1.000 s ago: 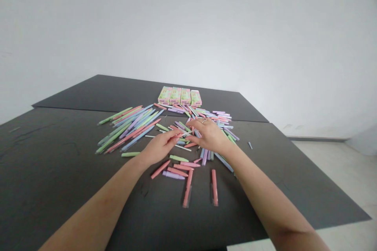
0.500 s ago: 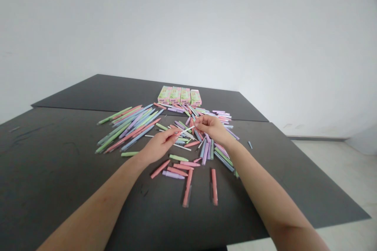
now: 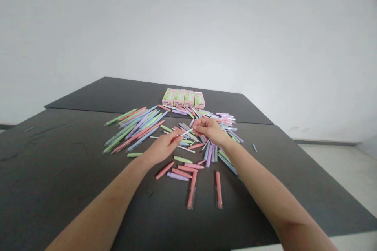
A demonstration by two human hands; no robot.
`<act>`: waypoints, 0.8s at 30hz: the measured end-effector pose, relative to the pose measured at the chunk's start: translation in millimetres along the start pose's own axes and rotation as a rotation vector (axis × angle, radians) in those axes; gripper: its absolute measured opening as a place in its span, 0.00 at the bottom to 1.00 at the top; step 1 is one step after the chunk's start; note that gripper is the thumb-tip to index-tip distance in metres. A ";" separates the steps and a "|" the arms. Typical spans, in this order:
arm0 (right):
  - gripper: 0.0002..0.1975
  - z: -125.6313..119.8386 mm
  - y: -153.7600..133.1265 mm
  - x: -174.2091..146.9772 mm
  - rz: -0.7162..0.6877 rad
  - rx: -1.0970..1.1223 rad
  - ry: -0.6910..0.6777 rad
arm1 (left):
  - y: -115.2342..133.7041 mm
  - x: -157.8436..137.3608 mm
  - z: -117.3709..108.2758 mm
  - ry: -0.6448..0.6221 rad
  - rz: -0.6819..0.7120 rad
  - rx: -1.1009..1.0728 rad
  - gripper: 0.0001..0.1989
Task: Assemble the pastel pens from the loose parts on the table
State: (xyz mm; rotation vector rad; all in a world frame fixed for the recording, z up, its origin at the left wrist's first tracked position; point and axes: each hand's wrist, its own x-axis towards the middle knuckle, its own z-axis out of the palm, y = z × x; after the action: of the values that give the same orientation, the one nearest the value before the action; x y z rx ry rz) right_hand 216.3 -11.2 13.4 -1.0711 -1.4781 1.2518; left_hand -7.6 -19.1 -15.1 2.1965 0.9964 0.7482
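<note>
Left hand [image 3: 162, 147], right hand [image 3: 211, 130] pinch slim white rod [image 3: 186, 132]; long pastel pens [image 3: 139, 137], mid-left, seem done; short pastel barrels [image 3: 209, 157] remain.

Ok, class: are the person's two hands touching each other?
Apart. The head view shows a gap between the left hand and right hand, spanned by a white stick.

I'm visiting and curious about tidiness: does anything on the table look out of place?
Yes: one small blue-grey piece lies alone toward the right of the table, apart from the jumbled pen parts. That makes it look stray, though I can't tell what it is. No damage is clear.
</note>
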 end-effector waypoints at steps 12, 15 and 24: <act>0.11 37.2 -2.9 43.3 0.034 -0.016 -0.234 | -9.4 2.5 -11.8 0.109 -0.064 0.042 0.16; 0.14 30.4 3.8 63.0 0.036 -0.015 -0.249 | -12.7 3.7 -14.6 0.126 -0.068 0.003 0.16; 0.14 35.7 49.6 140.2 -0.225 -0.816 0.008 | -21.0 5.7 -20.0 0.221 -0.154 0.022 0.16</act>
State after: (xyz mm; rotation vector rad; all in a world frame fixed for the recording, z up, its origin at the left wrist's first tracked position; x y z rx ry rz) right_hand 153.3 122.6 -25.3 -1.3540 -2.1035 0.4639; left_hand -27.9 2.4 -15.6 2.0586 1.2728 0.9246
